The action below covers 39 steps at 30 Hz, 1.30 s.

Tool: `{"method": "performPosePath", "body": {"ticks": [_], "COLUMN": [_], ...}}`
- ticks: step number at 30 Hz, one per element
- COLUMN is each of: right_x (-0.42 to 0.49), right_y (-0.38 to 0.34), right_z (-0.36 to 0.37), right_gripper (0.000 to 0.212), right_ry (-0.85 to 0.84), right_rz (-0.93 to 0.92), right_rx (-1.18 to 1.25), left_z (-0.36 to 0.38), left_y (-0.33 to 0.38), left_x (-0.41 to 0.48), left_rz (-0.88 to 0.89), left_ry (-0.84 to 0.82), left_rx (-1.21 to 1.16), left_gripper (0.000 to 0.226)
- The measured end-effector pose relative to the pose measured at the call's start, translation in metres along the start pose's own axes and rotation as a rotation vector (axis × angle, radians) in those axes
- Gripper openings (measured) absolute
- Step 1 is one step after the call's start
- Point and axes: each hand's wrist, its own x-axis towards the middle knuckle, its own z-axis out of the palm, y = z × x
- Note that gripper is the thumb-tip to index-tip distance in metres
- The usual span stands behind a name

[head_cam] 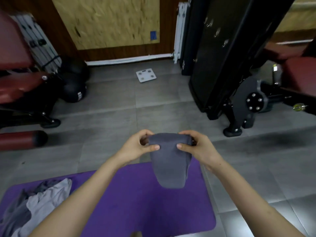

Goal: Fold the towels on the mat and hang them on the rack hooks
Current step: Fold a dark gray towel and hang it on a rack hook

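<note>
Crumpled towel pile (42,200) is cut off at the lower-left corner

A matt, soft grey cloth towel (168,161) is noted. The purple mat (136,199) appears foam-like and matt. Smooth grey floor tiles (153,103) and a rough chipboard panel (106,21) are recorded.

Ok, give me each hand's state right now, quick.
Left hand: pinches the top left edge of the folded grey towel, held above the mat.
Right hand: pinches the towel's top right edge.
</note>
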Motion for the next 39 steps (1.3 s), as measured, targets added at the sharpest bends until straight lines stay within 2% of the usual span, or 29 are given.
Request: {"method": "performPosePath", "body": {"ticks": [3, 8, 12, 16, 18, 22, 25, 30, 35, 39], "right_x": [0.015, 0.064, 0.134, 0.24, 0.306, 0.445, 0.534, 0.648, 0.744, 0.839], "right_y": [-0.015, -0.028, -0.036, -0.042, -0.048, -0.078, -0.096, -0.118, -0.111, -0.088], "right_z": [-0.027, -0.057, -0.08, -0.109, -0.127, -0.162, -0.184, -0.216, -0.251, -0.283], "right_gripper": [0.03, 0.031, 0.03, 0.033, 0.037, 0.044, 0.05, 0.038, 0.039, 0.046], "right_ry": [0.082, 0.209, 0.274, 0.315, 0.343, 0.46, 0.549, 0.632, 0.657, 0.673], "right_rz": [-0.059, -0.114, -0.128, -0.127, -0.123, -0.027, 0.029, 0.01, 0.04, 0.12], "right_rx": [-0.099, -0.258, -0.33, -0.411, -0.391, -0.255, -0.214, -0.144, -0.068, 0.037], "left_z": [0.002, -0.004, -0.022, -0.049, -0.066, -0.112, -0.137, -0.163, -0.167, -0.161], "left_y": [0.03, 0.057, 0.069, 0.076, 0.083, 0.099, 0.115, 0.137, 0.14, 0.122], "left_x": [0.027, 0.099, 0.181, 0.301, 0.375, 0.537, 0.634, 0.761, 0.858, 0.954], "left_rz": [0.058, 0.122, 0.178, 0.235, 0.247, 0.261, 0.281, 0.311, 0.294, 0.192], "left_ry": [-0.006, -0.022, -0.04, -0.088, -0.125, -0.194, -0.231, -0.209, -0.187, -0.172], "left_rx": [0.002, 0.073, 0.246, 0.517, 0.588, 0.493, 0.517, 0.506, 0.487, 0.44], "left_gripper": [0.024, 0.042, 0.038, 0.031, 0.029, 0.034, 0.035, 0.035, 0.029, 0.024]}}
